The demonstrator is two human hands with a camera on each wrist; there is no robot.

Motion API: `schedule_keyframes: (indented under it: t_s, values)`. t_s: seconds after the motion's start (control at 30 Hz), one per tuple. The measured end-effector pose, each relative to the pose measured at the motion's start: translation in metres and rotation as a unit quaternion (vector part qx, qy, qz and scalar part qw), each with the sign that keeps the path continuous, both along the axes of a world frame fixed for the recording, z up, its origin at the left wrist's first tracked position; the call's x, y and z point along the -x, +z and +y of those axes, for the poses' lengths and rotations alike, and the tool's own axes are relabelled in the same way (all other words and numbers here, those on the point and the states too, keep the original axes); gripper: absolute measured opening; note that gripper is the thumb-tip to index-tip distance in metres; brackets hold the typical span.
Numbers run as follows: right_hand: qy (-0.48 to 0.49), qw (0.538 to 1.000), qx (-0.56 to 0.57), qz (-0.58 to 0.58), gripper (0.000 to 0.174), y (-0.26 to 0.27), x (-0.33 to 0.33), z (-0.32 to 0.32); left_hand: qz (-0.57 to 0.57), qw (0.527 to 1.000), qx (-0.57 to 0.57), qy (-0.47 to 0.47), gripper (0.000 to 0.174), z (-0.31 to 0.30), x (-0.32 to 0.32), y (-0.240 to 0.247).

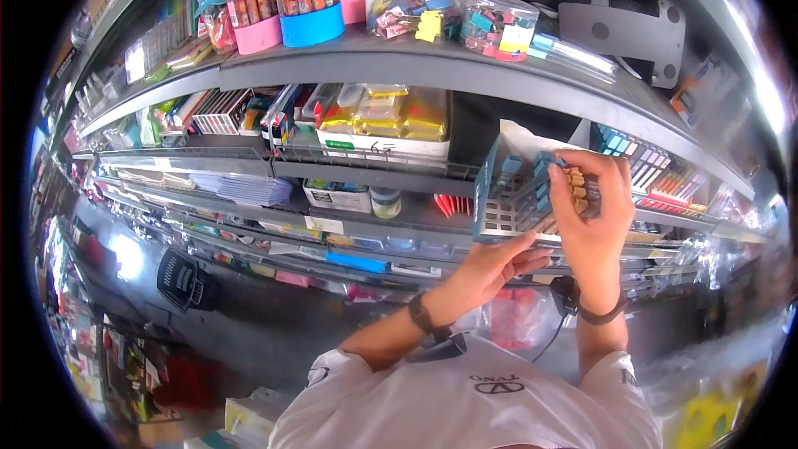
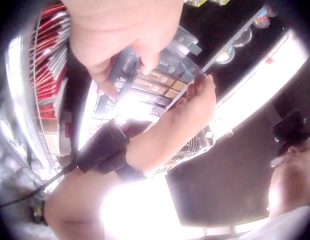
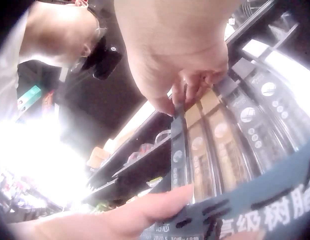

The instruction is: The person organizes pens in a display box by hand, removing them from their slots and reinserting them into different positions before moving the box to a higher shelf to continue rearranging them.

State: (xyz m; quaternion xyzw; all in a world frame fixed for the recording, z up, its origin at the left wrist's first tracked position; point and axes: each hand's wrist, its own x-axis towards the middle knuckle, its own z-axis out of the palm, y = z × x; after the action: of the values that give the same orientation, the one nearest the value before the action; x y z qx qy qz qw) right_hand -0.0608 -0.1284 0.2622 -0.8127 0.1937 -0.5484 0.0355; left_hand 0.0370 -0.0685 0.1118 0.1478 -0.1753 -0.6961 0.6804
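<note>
On the middle shelf stands a blue-and-white display box (image 1: 482,204) filled with slim clear pencil lead cases (image 3: 222,145), capped in tan, grey and dark blue. My right hand (image 1: 597,212) reaches in from above, thumb and curled fingers pinching the tops of cases near the tan ones. Its fingertips are partly hidden behind the knuckles in the right wrist view. My left hand (image 1: 497,270) holds the box's front wall, with the thumb over the upper edge and a finger on the printed face in the left wrist view.
Left of the box, a white carton (image 1: 386,146) holds yellow packs. Above, the upper shelf (image 1: 332,62) carries marker tubs (image 1: 312,27) and clear jars of clips (image 1: 499,25). More slim packs (image 1: 657,170) stand to the right. A dark stool (image 1: 181,278) is on the floor.
</note>
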Motion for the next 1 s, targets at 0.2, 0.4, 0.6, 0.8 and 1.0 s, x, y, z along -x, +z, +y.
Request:
schedule_keyframes:
  t_s: [0.2, 0.4, 0.6, 0.8, 1.0]
  values:
    - [-0.010, 0.995, 0.028, -0.095, 0.021, 0.001, 0.015, -0.006, -0.013, 1.000, 0.004, -0.005, 0.036, 0.002, -0.002, 0.004]
    - [0.052, 0.980, 0.045, -0.185, 0.027, -0.003, 0.025, -0.014, -0.003, 1.000, 0.001, 0.001, 0.037, -0.002, 0.000, 0.001]
    - [0.038, 0.985, 0.035, -0.165, 0.026, -0.011, 0.027, -0.012, 0.023, 1.000, 0.003, -0.001, 0.039, -0.001, -0.001, 0.002]
    - [0.062, 0.985, 0.026, -0.160, 0.026, -0.013, 0.021, -0.011, 0.003, 1.000, 0.010, 0.003, 0.039, -0.002, 0.001, -0.002]
    - [0.051, 0.993, 0.069, -0.076, 0.029, -0.014, 0.015, -0.003, 0.010, 1.000, 0.004, 0.002, 0.038, -0.002, -0.001, -0.001]
